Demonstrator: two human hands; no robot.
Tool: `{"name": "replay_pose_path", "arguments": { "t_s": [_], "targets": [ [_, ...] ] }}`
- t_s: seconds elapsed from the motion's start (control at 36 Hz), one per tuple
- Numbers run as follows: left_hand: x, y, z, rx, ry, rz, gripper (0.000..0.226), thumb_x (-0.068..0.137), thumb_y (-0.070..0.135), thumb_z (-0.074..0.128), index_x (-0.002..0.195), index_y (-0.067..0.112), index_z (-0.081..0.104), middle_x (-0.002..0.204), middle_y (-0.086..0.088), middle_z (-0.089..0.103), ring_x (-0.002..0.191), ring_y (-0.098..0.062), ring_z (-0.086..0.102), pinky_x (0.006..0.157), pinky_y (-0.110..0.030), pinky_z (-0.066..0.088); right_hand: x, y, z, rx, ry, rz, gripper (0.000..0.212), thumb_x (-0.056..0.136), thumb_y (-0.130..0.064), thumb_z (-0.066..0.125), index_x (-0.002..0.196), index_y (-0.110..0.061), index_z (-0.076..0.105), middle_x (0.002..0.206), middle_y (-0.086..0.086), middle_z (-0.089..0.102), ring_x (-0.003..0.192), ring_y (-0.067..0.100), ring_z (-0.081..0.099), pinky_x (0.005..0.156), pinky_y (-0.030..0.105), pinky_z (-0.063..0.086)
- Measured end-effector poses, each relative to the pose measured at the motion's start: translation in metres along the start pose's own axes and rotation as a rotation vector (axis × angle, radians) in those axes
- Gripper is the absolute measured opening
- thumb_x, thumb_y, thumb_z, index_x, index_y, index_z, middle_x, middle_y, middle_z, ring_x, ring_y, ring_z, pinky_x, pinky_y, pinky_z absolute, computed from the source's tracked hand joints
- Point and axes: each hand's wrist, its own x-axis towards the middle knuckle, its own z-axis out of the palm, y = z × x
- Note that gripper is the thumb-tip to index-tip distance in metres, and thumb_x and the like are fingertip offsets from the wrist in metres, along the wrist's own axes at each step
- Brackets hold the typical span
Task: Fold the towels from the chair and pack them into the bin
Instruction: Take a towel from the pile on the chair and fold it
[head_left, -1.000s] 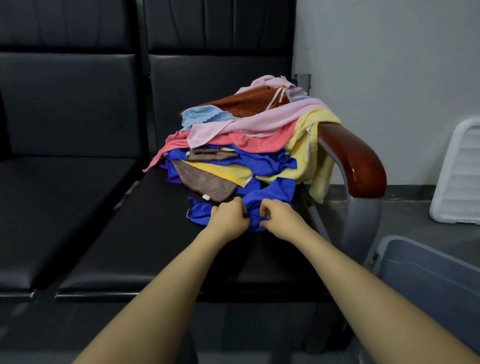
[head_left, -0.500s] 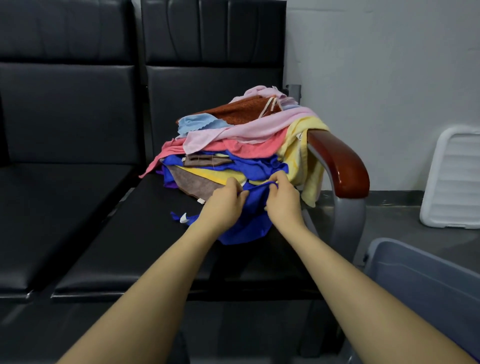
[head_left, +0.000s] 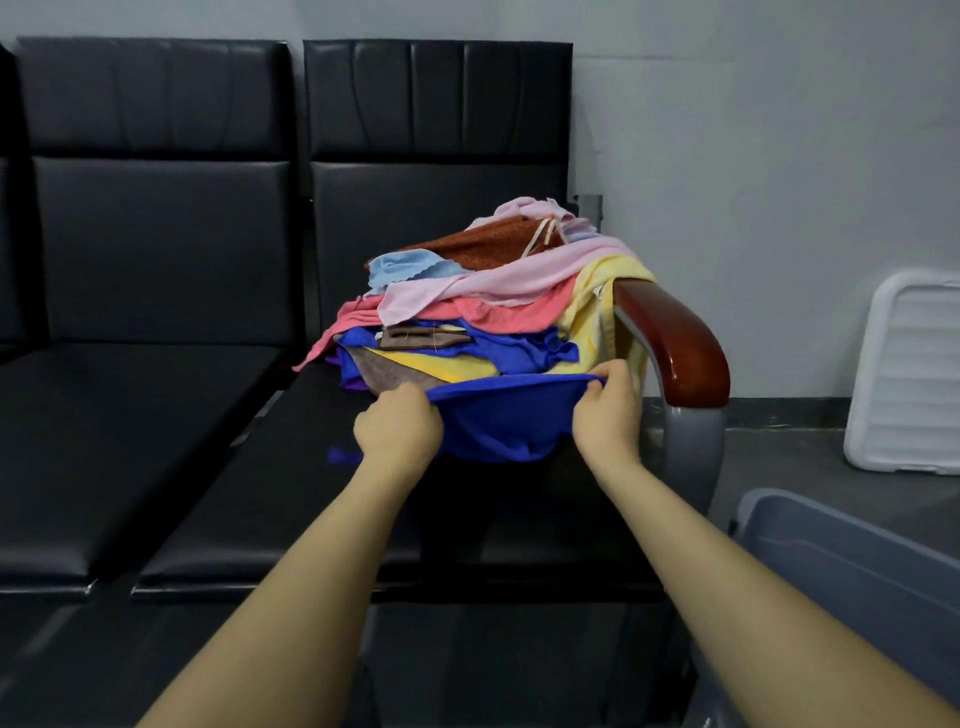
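Your left hand (head_left: 397, 426) and right hand (head_left: 608, 410) each pinch a top corner of the blue towel (head_left: 498, 421), its edge stretched between your fingers, the rest sagging below them onto the chair (head_left: 291, 499). The towel pile (head_left: 488, 301) lies just beyond your fingertips; the bin (head_left: 852, 566) sits well right of them.

No readable text, label, brand, number or sign appears anywhere in this view, whether on fabric, furniture, plastic or wall.
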Motion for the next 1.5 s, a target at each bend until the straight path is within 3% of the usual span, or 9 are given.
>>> {"name": "replay_pose_path", "arguments": {
  "t_s": [0.22,0.33,0.44,0.53,0.67,0.86,1.08,1.25,1.5],
  "targets": [
    [-0.008,-0.004,-0.017,-0.131,0.142,-0.022,0.025,0.094,0.008,0.036,0.117,0.003,0.046,0.119,-0.016,0.053,0.100,-0.035,0.056,0.071,-0.038,0.038,-0.007,-0.001,-0.010,-0.098,-0.016,-0.008,0.034,0.082,0.017,0.036,0.103,0.002,0.057,0.117,0.015,0.048,0.101,0.025,0.048,0.080,0.012,0.028],
    [-0.015,-0.006,-0.023,-0.274,0.197,0.009,0.021,0.098,0.014,0.031,0.111,0.006,0.046,0.105,-0.019,0.059,0.081,-0.031,0.047,0.070,-0.037,0.037,-0.004,0.002,-0.009,-0.017,0.027,0.006,0.028,0.088,0.003,0.041,0.100,-0.008,0.063,0.102,0.012,0.059,0.091,0.035,0.061,0.086,0.048,0.051],
    [-0.021,-0.004,-0.032,-0.287,0.216,0.084,0.015,0.099,0.019,0.035,0.096,0.007,0.044,0.089,-0.012,0.056,0.075,-0.027,0.044,0.067,-0.034,0.036,-0.009,-0.003,-0.013,0.016,0.049,0.024,0.022,0.097,-0.014,0.041,0.101,-0.016,0.062,0.088,0.010,0.064,0.075,0.031,0.065,0.067,0.050,0.056],
    [-0.024,-0.001,-0.038,-0.271,0.180,0.123,0.014,0.097,0.020,0.037,0.090,0.009,0.040,0.083,-0.006,0.050,0.074,-0.026,0.045,0.066,-0.033,0.034,-0.015,-0.010,-0.017,0.032,0.081,-0.001,0.022,0.097,-0.020,0.040,0.102,-0.020,0.061,0.097,0.007,0.060,0.084,0.032,0.062,0.073,0.052,0.055],
    [-0.029,-0.002,-0.047,-0.240,0.171,0.189,0.010,0.094,0.018,0.038,0.094,0.010,0.044,0.091,-0.006,0.057,0.073,-0.023,0.049,0.063,-0.032,0.035,-0.016,-0.020,-0.026,0.015,0.079,-0.008,0.027,0.099,-0.013,0.038,0.110,-0.006,0.062,0.108,0.015,0.055,0.100,0.030,0.053,0.083,0.031,0.038],
    [-0.029,-0.004,-0.053,-0.234,0.275,0.272,0.022,0.094,0.010,0.040,0.114,0.005,0.048,0.122,-0.009,0.045,0.091,-0.033,0.054,0.064,-0.035,0.036,-0.015,-0.019,-0.027,0.026,0.089,-0.047,0.024,0.099,-0.012,0.038,0.103,-0.005,0.061,0.101,0.011,0.062,0.091,0.025,0.054,0.073,0.028,0.035],
    [-0.006,0.003,-0.057,-0.884,0.311,0.076,0.010,0.096,0.013,0.044,0.090,0.018,0.051,0.083,-0.007,0.067,0.056,-0.020,0.065,0.054,-0.031,0.051,0.005,-0.040,-0.024,-0.018,0.087,-0.075,0.026,0.100,-0.015,0.038,0.114,-0.006,0.059,0.112,0.015,0.056,0.103,0.028,0.054,0.086,0.032,0.039],
    [0.027,0.015,-0.071,-0.878,0.386,0.060,0.011,0.091,0.013,0.045,0.088,0.018,0.054,0.083,0.002,0.064,0.080,-0.024,0.066,0.077,-0.043,0.054,0.036,-0.064,-0.019,0.057,0.119,-0.118,0.023,0.098,-0.014,0.040,0.106,-0.004,0.059,0.110,0.016,0.057,0.098,0.030,0.054,0.081,0.030,0.037],
    [0.059,0.033,-0.106,-0.864,0.470,0.127,0.012,0.091,0.015,0.047,0.093,0.012,0.058,0.085,-0.002,0.065,0.080,-0.023,0.063,0.070,-0.037,0.052,0.072,-0.104,-0.024,0.156,0.170,-0.174,0.018,0.096,-0.012,0.043,0.096,-0.013,0.062,0.102,0.010,0.062,0.087,0.021,0.054,0.073,0.025,0.039]
  ]
}}
